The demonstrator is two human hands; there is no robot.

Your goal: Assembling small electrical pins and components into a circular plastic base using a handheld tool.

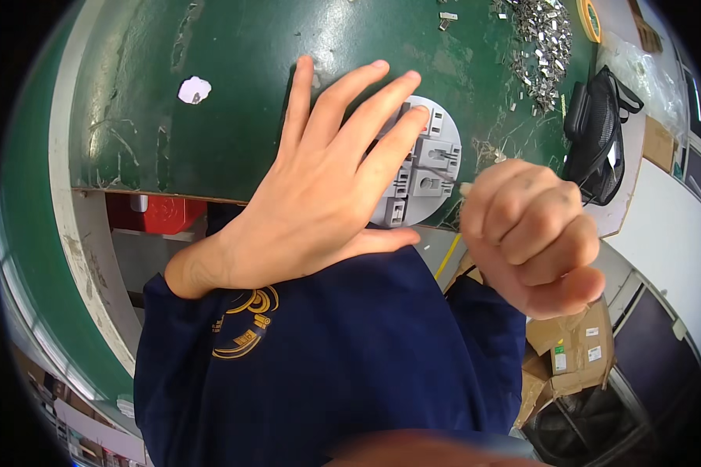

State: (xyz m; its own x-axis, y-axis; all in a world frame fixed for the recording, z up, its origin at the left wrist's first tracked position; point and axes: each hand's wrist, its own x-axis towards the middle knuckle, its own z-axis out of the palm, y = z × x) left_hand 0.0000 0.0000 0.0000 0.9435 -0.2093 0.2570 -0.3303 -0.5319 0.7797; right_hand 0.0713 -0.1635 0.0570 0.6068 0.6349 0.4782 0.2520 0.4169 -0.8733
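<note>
My left hand (323, 175) lies flat with its fingers spread over a round grey plastic fixture (427, 167) that holds several small grey block-shaped parts, near the front edge of a green table (234, 70). The fingertips rest on the fixture's upper left part. My right hand (533, 237) is raised just right of the fixture, curled into a fist; a small pale tip shows at its upper left, too small to identify. Both forearms wear dark blue sleeves.
A pile of small shiny metal pieces (545, 43) lies at the table's far right, with a yellow tape roll (592, 17) beyond it. A black bag (600, 132) sits right of the table. Cardboard boxes (572, 350) stand on the floor, lower right. A red box (160, 214) sits under the table edge.
</note>
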